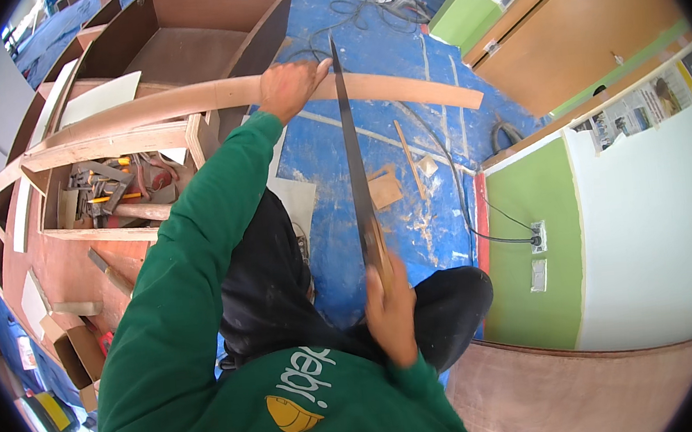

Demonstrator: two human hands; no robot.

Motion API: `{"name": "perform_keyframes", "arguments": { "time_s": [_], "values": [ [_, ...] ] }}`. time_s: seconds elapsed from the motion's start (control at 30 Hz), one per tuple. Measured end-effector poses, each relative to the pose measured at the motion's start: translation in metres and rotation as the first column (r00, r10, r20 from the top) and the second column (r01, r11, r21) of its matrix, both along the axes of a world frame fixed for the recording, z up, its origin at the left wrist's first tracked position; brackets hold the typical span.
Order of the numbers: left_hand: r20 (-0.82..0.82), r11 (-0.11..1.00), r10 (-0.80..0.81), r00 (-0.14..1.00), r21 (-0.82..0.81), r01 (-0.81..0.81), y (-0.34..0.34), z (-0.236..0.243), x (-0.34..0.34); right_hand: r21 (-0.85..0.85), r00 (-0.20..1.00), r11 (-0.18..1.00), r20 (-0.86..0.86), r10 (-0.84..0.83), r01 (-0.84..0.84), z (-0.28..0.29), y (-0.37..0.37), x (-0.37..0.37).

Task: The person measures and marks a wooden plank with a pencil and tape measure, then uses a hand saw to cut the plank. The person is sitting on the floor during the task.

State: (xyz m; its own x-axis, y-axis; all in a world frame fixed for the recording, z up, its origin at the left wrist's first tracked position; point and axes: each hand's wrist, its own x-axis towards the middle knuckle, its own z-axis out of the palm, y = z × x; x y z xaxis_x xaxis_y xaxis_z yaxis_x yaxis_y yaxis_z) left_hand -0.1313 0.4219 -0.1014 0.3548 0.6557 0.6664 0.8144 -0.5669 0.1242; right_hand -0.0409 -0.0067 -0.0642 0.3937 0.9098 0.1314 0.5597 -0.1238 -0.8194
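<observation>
Blue sheeting [398, 55] covers the floor, and across it a long plywood strip [401, 88] is held, its near end resting on a wooden crate [109, 146] of tools. The strip is pressed down by the closed left hand [289, 85], just beside the handsaw [355, 157] blade. The saw's handle is gripped by the right hand [391, 307]. A jumping blade could catch the left thumb.

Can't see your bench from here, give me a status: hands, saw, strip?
Left hand pressing down the long wooden strip. Right hand gripping the handsaw, blade across the strip. Nothing in the blade's way.
</observation>
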Motion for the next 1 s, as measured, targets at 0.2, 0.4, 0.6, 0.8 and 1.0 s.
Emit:
{"name": "perform_keyframes", "arguments": {
  "time_s": [0.2,0.4,0.6,0.8,1.0],
  "values": [
    [0.147,0.999,-0.014,0.989,0.051,0.007,0.011,-0.002,0.003,-0.090,0.999,0.995,-0.023,-0.039,0.037,0.006,-0.013,-0.006],
    [0.081,0.999,-0.020,0.996,0.029,0.018,0.005,-0.005,-0.006,0.177,0.998,0.983,0.063,0.031,-0.042,0.005,0.175,0.009],
    [0.118,0.995,-0.023,0.993,0.098,0.011,0.007,-0.008,-0.007,0.118,0.997,0.993,0.075,0.007,-0.015,-0.005,0.053,-0.007],
    [0.068,0.996,-0.051,0.996,0.074,0.046,0.004,-0.008,-0.011,-0.200,0.991,0.977,-0.091,-0.097,0.077,0.023,-0.004,-0.011],
    [-0.028,0.999,-0.010,1.000,-0.044,0.009,-0.002,0.004,-0.010,0.238,1.000,0.971,0.016,0.014,-0.017,0.005,0.207,0.006]
  ]
}}
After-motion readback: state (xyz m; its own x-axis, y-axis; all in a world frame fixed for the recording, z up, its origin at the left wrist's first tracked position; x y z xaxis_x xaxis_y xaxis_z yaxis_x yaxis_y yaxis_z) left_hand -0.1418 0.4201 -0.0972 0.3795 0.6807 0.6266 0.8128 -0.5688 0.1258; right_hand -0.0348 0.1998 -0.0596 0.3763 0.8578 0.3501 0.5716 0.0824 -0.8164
